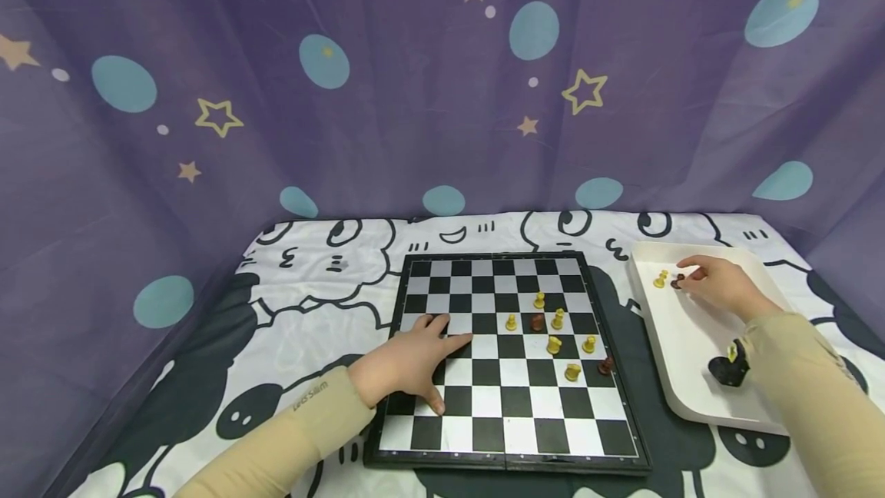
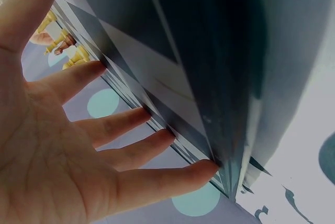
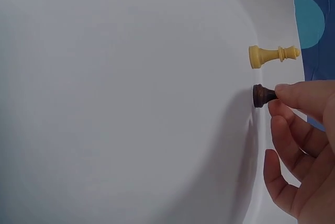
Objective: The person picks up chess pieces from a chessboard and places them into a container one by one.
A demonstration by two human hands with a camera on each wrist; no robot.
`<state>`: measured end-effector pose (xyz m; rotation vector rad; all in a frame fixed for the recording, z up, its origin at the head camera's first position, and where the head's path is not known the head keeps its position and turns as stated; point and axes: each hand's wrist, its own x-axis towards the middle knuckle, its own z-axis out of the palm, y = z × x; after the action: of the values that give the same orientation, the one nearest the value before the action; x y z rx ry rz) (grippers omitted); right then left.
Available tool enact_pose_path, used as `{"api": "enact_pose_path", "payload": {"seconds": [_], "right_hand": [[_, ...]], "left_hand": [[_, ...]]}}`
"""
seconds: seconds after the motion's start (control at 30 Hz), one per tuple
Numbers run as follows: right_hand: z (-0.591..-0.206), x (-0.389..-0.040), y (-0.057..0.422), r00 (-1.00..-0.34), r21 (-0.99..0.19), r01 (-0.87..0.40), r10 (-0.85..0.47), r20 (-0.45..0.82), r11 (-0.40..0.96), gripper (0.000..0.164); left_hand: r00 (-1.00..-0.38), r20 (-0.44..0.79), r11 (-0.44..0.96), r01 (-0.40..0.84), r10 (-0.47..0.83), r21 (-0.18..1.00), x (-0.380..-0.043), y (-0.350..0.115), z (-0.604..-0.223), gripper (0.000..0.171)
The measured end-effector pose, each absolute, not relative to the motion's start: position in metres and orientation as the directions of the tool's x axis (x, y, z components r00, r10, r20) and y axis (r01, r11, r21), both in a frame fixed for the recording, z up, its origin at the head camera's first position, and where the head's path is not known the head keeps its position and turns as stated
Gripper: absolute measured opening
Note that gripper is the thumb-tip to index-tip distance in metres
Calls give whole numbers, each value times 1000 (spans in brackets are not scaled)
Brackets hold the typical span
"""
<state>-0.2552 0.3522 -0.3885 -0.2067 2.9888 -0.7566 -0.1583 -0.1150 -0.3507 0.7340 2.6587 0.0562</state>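
My left hand [image 1: 415, 360] rests on the left side of the black-and-white chessboard [image 1: 505, 461], fingers spread; in the left wrist view its fingertips [image 2: 201, 170] touch the squares near the dark border. Over at the white tray [image 1: 691, 360], my right hand [image 1: 722, 284] pinches a dark brown chess piece [image 3: 263, 96] by its top between thumb and fingers. The piece is upright, its head hidden by the fingertips. Just beside it stands a yellow chess piece [image 3: 269, 55] with a crowned top, at the tray's far left part.
Several yellow pieces, among them a pawn [image 1: 511, 322], stand on the board's right half. Two brown pieces are among them, one [image 1: 537, 322] mid-group and another [image 1: 605, 366] near the right edge. A patterned cloth [image 1: 325, 283] lies underneath; a purple curtain [image 1: 415, 137] hangs behind.
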Motion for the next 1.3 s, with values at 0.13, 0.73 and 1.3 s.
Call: {"api": "enact_pose_path", "payload": {"seconds": [0.13,0.73,1.3], "right_hand": [[-386,-254,355,-990,-476,-102,-138,-42,873,40],[-373,-244,360,-983,-431,-178,-183,32,884,33],[-353,-233,333,-968,-424,-243,-250,41,873,30]], "left_hand": [[-791,-352,864,482,500,143,-158,-115,-350,104],[-790,-358,865,481,498,141,-159,-115,-351,104],[-795,-353,868,477,493,139,-159,-115,-352,103]]}}
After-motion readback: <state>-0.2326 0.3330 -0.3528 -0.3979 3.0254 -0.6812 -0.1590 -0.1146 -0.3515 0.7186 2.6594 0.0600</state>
